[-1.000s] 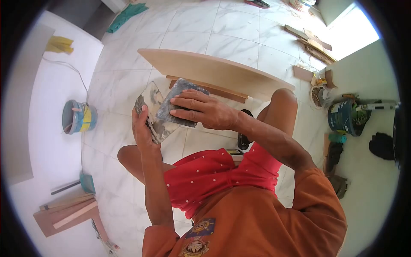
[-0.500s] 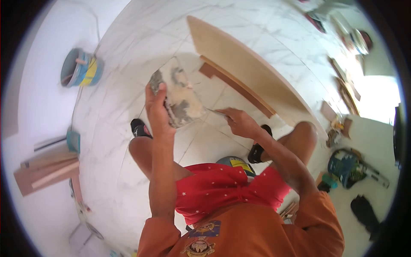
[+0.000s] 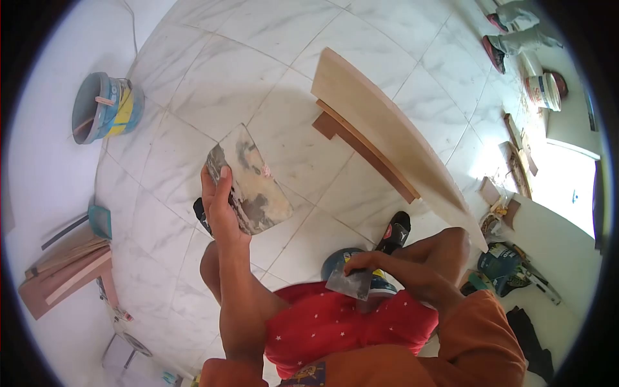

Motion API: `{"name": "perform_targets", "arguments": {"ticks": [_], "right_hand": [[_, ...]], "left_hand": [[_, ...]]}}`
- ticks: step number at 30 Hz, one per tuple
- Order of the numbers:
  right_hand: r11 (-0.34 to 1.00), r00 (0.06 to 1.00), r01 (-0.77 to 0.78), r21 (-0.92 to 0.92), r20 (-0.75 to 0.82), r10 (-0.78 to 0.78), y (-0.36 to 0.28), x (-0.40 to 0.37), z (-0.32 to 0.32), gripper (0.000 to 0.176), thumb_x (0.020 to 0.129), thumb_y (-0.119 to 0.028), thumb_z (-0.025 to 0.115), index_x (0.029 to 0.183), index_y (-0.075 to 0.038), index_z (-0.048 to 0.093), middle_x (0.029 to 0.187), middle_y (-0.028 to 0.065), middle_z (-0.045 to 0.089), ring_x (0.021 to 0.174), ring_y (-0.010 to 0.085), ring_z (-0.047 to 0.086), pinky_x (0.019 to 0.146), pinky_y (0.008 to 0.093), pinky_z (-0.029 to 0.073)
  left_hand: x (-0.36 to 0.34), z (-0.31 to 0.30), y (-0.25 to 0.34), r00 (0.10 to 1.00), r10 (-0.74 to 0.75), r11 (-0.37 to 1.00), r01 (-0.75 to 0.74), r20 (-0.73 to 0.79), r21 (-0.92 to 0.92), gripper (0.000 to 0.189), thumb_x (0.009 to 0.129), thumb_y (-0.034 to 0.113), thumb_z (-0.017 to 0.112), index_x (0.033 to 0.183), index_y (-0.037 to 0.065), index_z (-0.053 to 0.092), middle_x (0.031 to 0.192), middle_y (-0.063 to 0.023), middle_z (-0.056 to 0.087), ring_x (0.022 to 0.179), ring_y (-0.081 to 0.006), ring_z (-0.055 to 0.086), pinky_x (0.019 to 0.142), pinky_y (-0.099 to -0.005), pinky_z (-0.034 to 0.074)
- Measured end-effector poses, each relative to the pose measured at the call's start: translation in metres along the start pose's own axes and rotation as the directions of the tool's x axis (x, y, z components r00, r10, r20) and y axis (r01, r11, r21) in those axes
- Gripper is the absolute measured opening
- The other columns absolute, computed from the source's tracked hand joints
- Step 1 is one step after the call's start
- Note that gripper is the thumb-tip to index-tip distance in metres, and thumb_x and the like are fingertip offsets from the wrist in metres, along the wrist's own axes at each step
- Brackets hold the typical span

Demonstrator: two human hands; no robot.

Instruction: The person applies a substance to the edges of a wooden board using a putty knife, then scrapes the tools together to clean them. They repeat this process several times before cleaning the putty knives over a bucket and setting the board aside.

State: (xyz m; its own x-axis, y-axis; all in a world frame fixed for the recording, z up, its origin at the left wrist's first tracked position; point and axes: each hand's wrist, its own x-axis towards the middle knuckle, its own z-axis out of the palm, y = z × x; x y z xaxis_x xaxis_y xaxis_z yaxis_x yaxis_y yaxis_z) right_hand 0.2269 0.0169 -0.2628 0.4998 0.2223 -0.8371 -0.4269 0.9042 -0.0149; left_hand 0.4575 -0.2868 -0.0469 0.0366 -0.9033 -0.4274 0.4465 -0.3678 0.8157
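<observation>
My left hand grips a flat board by its left edge, with the thumb on top. The board's face carries patches of grey and cream paste. My right hand holds a thin metal scraper over my lap, its blade pointing down and left. Below the scraper, partly hidden, a blue and yellow bucket stands between my legs. A long pale panel with a brown wooden strip along it lies beyond my hands.
A blue bucket stands by the left wall, with wood pieces below it. At the upper right are another person's legs and a white bucket. A dark green bag-like item lies at the right.
My right hand has moved away from the board, down to above the bucket, and the scraper's blade now shows. The board has shifted left and down in view.
</observation>
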Motion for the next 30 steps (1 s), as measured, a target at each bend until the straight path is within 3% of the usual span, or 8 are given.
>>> {"name": "perform_targets", "arguments": {"ticks": [3,6,9,10,12,15,25,30], "right_hand": [[0.99,0.996,0.006,0.144,0.083,-0.018,-0.003,0.002,0.021,0.037,0.079,-0.033,0.073,0.106,-0.007,0.072,0.106,0.0039,0.069,0.096,0.0164,0.063,0.086,0.0362,0.05],[0.968,0.97,0.212,-0.136,0.153,-0.191,0.011,0.028,0.023,0.04,0.078,-0.033,0.07,0.11,-0.009,0.071,0.111,0.0052,0.065,0.098,0.0184,0.058,0.088,0.0369,0.045],[0.969,0.993,-0.111,-0.223,-0.073,0.097,-0.021,0.004,0.055,0.036,0.081,-0.031,0.066,0.109,-0.01,0.071,0.107,0.0104,0.068,0.097,0.0195,0.061,0.086,0.0396,0.046],[0.941,0.993,-0.09,-0.325,-0.106,0.058,-0.024,-0.001,0.061,0.035,0.082,-0.033,0.065,0.107,-0.009,0.071,0.105,0.0135,0.069,0.096,0.0227,0.063,0.085,0.0416,0.047],[0.842,0.99,-0.05,-0.536,-0.14,-0.03,-0.029,0.006,0.071,0.036,0.084,-0.037,0.062,0.103,-0.007,0.071,0.102,0.0197,0.07,0.094,0.0291,0.067,0.084,0.0455,0.049],[0.517,0.993,0.086,-0.852,0.03,-0.116,-0.035,0.021,0.083,0.043,0.084,-0.042,0.061,0.102,-0.004,0.07,0.101,0.023,0.069,0.094,0.0344,0.067,0.084,0.047,0.05],[0.347,0.987,-0.071,-0.935,-0.116,-0.111,-0.195,0.027,0.157,0.061,0.085,-0.053,0.058,0.101,0.005,0.068,0.099,0.0275,0.069,0.094,0.0427,0.067,0.083,0.0468,0.051],[0.429,0.964,-0.195,-0.882,-0.253,-0.083,-0.268,0.052,0.153,0.065,0.083,-0.054,0.055,0.1,0.007,0.068,0.098,0.0302,0.069,0.097,0.0432,0.067,0.082,0.0458,0.052]], "left_hand": [[0.001,-0.026,0.021,0.996,-0.049,0.998,0.052,-0.068,0.045,0.039,0.098,0.016,0.058,0.134,0.003,0.046,0.115,-0.0072,0.061,0.099,-0.0139,0.062,0.084,-0.0287,0.051],[-0.002,-0.057,0.039,0.987,-0.11,0.994,0.112,-0.121,0.013,0.038,0.099,0.016,0.059,0.133,0.003,0.047,0.114,-0.0073,0.061,0.098,-0.0144,0.062,0.084,-0.0292,0.052],[-0.006,-0.09,0.06,0.977,-0.16,0.987,0.154,-0.14,-0.053,0.038,0.098,0.016,0.059,0.132,0.004,0.047,0.113,-0.0073,0.062,0.098,-0.0152,0.063,0.083,-0.03,0.052],[-0.005,-0.099,0.069,0.974,-0.173,0.984,0.163,-0.149,-0.076,0.038,0.098,0.016,0.06,0.132,0.004,0.047,0.113,-0.0073,0.062,0.097,-0.0155,0.063,0.082,-0.0302,0.053],[-0.002,-0.13,0.08,0.967,-0.199,0.976,0.181,-0.16,-0.12,0.042,0.098,0.016,0.061,0.135,0.005,0.045,0.116,-0.0077,0.061,0.1,-0.0167,0.063,0.083,-0.0316,0.054],[0.006,-0.16,0.108,0.92,-0.254,0.965,0.218,-0.3,-0.146,0.048,0.097,0.017,0.063,0.138,0.006,0.043,0.12,-0.0084,0.06,0.103,-0.0179,0.062,0.085,-0.032,0.054],[0.068,-0.306,0.176,0.888,-0.292,0.909,0.142,-0.356,-0.391,0.048,0.096,0.017,0.066,0.138,0.005,0.045,0.116,-0.0054,0.06,0.103,-0.014,0.058,0.089,-0.028,0.048],[0.088,-0.334,0.192,0.822,-0.382,0.857,0.144,-0.423,-0.495,0.04,0.097,0.013,0.061,0.134,0.005,0.046,0.116,-0.0059,0.059,0.104,-0.0142,0.058,0.088,-0.028,0.049]]}}
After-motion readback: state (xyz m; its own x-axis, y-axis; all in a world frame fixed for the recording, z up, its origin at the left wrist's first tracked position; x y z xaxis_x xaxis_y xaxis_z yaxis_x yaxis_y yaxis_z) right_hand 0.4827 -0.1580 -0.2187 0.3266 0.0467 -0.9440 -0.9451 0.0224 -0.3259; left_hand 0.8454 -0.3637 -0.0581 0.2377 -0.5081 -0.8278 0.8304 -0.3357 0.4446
